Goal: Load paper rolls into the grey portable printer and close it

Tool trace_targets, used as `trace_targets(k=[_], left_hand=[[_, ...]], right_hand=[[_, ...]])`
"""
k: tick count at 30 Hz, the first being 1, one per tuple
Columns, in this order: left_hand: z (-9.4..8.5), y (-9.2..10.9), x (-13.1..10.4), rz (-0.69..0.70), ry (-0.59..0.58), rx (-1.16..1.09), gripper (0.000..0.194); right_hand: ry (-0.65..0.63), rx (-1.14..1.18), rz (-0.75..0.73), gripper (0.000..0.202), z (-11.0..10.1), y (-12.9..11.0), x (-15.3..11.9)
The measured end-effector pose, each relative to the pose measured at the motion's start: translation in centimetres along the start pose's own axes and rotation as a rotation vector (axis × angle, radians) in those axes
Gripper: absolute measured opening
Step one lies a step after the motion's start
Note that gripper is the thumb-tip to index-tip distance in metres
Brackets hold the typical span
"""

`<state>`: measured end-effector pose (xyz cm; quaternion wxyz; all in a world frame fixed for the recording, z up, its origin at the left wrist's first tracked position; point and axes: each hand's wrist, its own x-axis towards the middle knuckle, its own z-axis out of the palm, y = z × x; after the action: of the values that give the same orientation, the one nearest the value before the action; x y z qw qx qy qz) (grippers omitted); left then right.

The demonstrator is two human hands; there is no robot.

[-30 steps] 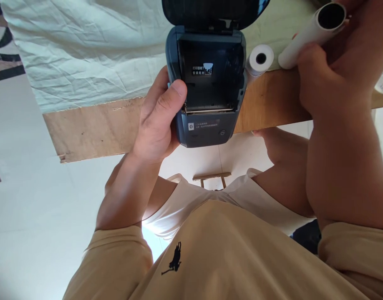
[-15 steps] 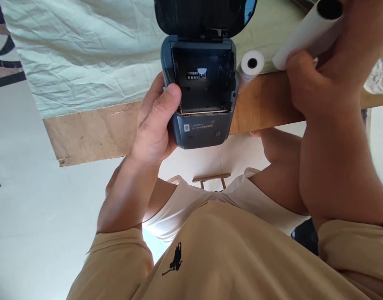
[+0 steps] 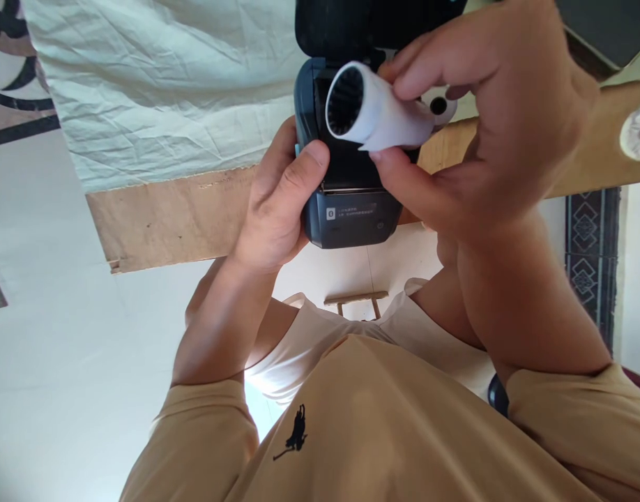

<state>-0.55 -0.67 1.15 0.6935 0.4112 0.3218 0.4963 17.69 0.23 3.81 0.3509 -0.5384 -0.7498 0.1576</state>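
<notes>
Head camera, upper left: I see a wrinkled pale cloth (image 3: 168, 90) over a wooden board (image 3: 178, 226), its front edge bare.
Left hand, centre-left: I see the hand (image 3: 283, 199) clamped on the side of a dark printer (image 3: 351, 216), thumb on its rim.
Printer, upper centre: its lid (image 3: 335, 28) stands open; one-handed support could let the body tip, I judge, if something presses on its right side.
White roll, upper centre: it slants across the printer's open bay, hollow end facing left; I cannot tell whether they touch. A loose corner sticks out underneath and might crease or catch on the bay's edge if lowered askew.
Right hand, upper right: I see thumb and fingers (image 3: 419, 185) pinched together on the roll; squeezing too hard could dent it, too lightly could let it unwind.
Small roll, behind those fingers: partly hidden, the small roll (image 3: 450, 113) could be knocked by a careless knuckle.
</notes>
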Motion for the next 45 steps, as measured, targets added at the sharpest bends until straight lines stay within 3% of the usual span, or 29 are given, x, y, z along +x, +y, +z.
trace_targets(k=[3,5,8,11,15,21,29,37,41,45], left_hand=[[-0.2,-0.5,0.3,0.017,-0.013,-0.005,0.026],[-0.4,-0.7,0.4,0.041,-0.023,-0.011,0.032],[-0.5,-0.4,0.2,-0.002,-0.032,0.023,0.022],[-0.5,-0.3,0.1,-0.018,-0.023,0.033,0.02],[-0.4,-1.0,0.4,0.037,0.007,0.018,0.036],[-0.5,-0.4,0.0,-0.051,0.0,-0.009,0.032],[-0.6,-0.4,0.5,-0.037,0.012,0.029,0.037],[-1.3,-1.2,1.0,-0.005,-0.101,0.145,0.041],[-1.1,-1.4,0.9,0.02,-0.076,0.097,0.036],[-1.0,-1.5,0.9,0.024,-0.043,0.103,0.042]], right_hand=[[0.049,-0.197,-0.313,0.018,-0.1,-0.2,0.0],[0.093,-0.192,-0.368,0.02,-0.1,0.1,0.0],[0.129,-0.135,-0.406,0.019,0.0,0.4,0.2],[0.073,-0.174,-0.359,0.013,0.1,0.3,0.3],[0.047,-0.253,-0.326,0.007,0.3,0.0,0.1],[0.055,-0.255,-0.3,0.013,0.1,-0.3,-0.5],[-0.131,-0.289,-0.011,0.026,-0.5,-2.1,0.1],[-0.142,-0.36,0.098,0.027,-0.4,-2.7,0.7],[-0.107,-0.346,0.079,0.023,-0.2,-2.6,0.6],[0.004,-0.307,-0.051,0.023,-0.2,-2.1,0.0]])
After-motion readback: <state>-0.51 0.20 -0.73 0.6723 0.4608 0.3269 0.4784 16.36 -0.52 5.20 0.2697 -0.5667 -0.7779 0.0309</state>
